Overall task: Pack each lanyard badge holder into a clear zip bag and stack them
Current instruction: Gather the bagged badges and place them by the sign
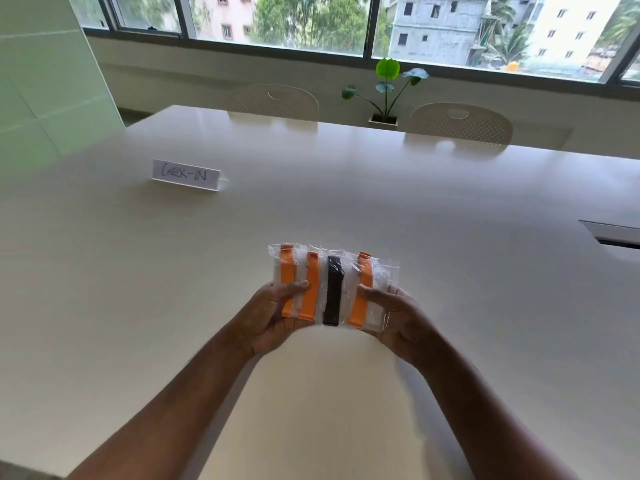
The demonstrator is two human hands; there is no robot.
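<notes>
The table (346,202) fills most of the view, and everything else is placed from it: two chairs (273,102) stand at its far edge, a potted plant (386,95) sits behind that edge by the window, and a folded "CHECK-IN" sign (186,174) stands on its far left part. Above the table's near middle, both hands hold a fanned bundle of bags (332,289), each with a lanyard inside (three orange, one black, as far as I can count). The left hand (273,317) grips the bundle's left end, thumb curled over the front; the right hand (394,317) grips the right end the same way. Whether the bundle touches the table I cannot tell. The packing looks done and the stacking is in hand. To do it well, I would square the bags edge to edge between both palms, then lower them flat onto the table before letting go, since slick plastic is likely to slide apart.
</notes>
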